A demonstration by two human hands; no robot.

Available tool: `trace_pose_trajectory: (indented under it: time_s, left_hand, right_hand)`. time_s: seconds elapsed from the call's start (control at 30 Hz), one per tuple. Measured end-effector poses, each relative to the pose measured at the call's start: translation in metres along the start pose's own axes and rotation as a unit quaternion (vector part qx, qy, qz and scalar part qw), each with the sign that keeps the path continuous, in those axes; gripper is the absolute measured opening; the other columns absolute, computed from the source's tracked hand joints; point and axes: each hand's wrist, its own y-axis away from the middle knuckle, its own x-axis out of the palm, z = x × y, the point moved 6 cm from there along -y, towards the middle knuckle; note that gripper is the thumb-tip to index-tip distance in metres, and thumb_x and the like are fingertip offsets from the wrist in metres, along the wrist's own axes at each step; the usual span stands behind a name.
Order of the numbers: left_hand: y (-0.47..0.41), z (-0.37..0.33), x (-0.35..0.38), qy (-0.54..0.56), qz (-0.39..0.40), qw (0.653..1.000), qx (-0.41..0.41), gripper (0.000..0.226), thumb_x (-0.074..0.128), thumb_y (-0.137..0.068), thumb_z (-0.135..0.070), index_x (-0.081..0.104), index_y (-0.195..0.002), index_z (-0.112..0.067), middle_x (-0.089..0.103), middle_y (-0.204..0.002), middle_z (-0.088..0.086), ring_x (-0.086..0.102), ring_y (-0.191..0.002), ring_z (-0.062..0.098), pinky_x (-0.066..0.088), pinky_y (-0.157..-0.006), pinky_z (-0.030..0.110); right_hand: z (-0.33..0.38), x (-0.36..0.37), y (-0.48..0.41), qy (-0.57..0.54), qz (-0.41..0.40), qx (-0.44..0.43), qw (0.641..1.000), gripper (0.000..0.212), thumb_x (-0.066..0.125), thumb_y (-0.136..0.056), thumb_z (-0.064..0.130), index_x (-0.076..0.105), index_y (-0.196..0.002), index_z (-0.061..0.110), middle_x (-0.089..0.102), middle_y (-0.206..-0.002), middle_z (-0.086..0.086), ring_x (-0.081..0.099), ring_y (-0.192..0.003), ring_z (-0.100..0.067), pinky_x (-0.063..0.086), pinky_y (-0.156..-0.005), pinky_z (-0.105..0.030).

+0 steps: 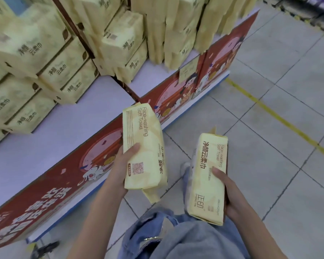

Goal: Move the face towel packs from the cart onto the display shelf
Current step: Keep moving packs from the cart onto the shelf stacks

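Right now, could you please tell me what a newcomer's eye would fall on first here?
Two pale yellow face towel packs stand out mid-frame: the left pack in the left grip by the front edge of the display shelf, the right pack in the right grip over the tiled floor. At upper left, stacks of matching packs crowd the shelf's back, above its red cartoon banner.

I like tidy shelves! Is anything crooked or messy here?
A little: the middle stack on the display shelf sits uneven, its packs twisted out of line. The held left pack and right pack look undamaged.
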Motion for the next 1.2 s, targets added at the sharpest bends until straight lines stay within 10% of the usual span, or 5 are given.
trace_pose_trajectory:
  time_s: [0.43, 1.2]
  left_hand:
    - [-0.073, -0.034, 0.056, 0.181, -0.131, 0.974, 0.034, 0.056, 0.067, -0.070, -0.027, 0.056, -0.122, -0.012, 0.074, -0.089, 0.009, 0.072, -0.071, 0.023, 0.056, -0.051, 0.035]
    - [-0.186, -0.173, -0.048, 0.224, -0.205, 0.952, 0.046, 0.057, 0.062, -0.078, -0.037, 0.055, -0.128, -0.011, 0.070, -0.110, 0.014, 0.069, -0.094, 0.030, 0.058, -0.068, 0.041]
  right_hand:
    - [0.208, 0.086, -0.135, 0.197, 0.108, 0.050, 0.973, 0.043, 0.065, -0.069, 0.036, 0.064, -0.109, 0.020, 0.074, -0.099, -0.007, 0.072, -0.082, -0.023, 0.057, -0.058, -0.031]
    - [0.273, 0.278, -0.248, 0.201, 0.185, 0.103, 0.956, 0.019, 0.064, -0.073, 0.031, 0.079, -0.080, 0.021, 0.075, -0.089, -0.008, 0.072, -0.073, -0.023, 0.056, -0.055, -0.034]
